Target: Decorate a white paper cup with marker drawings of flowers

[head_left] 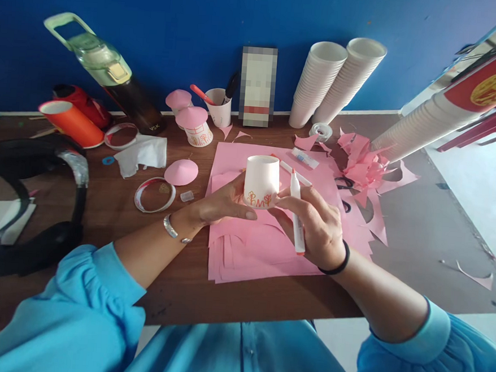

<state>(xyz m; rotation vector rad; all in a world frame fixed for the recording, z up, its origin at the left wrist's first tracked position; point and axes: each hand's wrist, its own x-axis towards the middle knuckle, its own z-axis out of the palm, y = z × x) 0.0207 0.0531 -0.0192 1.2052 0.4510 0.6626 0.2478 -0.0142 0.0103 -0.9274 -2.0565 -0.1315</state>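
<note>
A white paper cup (pixel 262 175), upside down with its wider rim low, has orange flower drawings near that rim. My left hand (pixel 228 203) is closed around its left side, thumb along the bottom. In my right hand (pixel 317 222) an orange-tipped white marker (pixel 296 220) is held upright, and those fingertips also touch the cup's lower right side. Both hands are above a stack of pink paper (pixel 242 268). On the sheets behind them rest a white marker cap or pen (pixel 302 177) and a small glue tube (pixel 305 158).
Decorated cups with pink cone tops (pixel 199 135), a pen cup (pixel 219 113), a bottle (pixel 131 95) and tape rolls (pixel 154 195) stand or lie left. Cup stacks (pixel 318 83), pink scraps (pixel 362 163) and black scissors (pixel 345 183) are right. Black headphones (pixel 73 219) lie far left.
</note>
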